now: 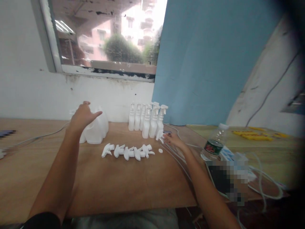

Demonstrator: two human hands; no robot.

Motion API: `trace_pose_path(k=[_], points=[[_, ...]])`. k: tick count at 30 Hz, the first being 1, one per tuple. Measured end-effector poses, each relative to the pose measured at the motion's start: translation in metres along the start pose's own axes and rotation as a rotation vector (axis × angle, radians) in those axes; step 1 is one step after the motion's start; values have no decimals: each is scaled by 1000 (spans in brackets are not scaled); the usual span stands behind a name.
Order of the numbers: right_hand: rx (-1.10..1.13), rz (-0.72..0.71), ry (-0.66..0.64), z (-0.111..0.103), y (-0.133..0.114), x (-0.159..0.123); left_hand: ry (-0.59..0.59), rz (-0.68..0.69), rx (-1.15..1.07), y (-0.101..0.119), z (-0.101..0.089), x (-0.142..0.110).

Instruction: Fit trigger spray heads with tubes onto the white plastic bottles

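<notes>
My left hand [82, 118] hovers with fingers apart just in front of a group of white capless bottles [96, 128] at the back left of the wooden table [119, 184]. My right hand [172, 139] pinches a white spray trigger head [160, 135] beside a cluster of several assembled white spray bottles [147, 119]. A row of several loose white trigger heads [128, 151] lies in the middle of the table. A small white cap [160, 150] sits near the row's right end.
A clear plastic water bottle [214, 143] stands at the right, beside white cables [262, 184] and a dark flat object. Yellow items [256, 135] lie at the far right. A window and a blue panel [202, 63] are behind the table.
</notes>
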State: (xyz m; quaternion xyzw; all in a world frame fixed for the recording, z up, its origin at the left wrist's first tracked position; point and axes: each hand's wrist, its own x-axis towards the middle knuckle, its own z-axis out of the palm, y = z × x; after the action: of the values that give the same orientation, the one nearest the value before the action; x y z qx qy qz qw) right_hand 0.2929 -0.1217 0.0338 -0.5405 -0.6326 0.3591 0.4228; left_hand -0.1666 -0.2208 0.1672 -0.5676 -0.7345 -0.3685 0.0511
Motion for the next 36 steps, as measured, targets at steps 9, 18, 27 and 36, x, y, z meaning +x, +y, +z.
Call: trace_pose_path(k=[9, 18, 27, 36], points=[[-128, -265, -82, 1, -12, 7, -599, 419, -389, 43, 88, -100], [0, -328, -1, 24, -62, -18, -661, 171, -822, 25, 149, -123], [177, -129, -677, 122, -89, -73, -801, -37, -1409, 24, 150, -145], [401, -48, -613, 143, -60, -75, -789, -107, -1457, 18, 160, -151]])
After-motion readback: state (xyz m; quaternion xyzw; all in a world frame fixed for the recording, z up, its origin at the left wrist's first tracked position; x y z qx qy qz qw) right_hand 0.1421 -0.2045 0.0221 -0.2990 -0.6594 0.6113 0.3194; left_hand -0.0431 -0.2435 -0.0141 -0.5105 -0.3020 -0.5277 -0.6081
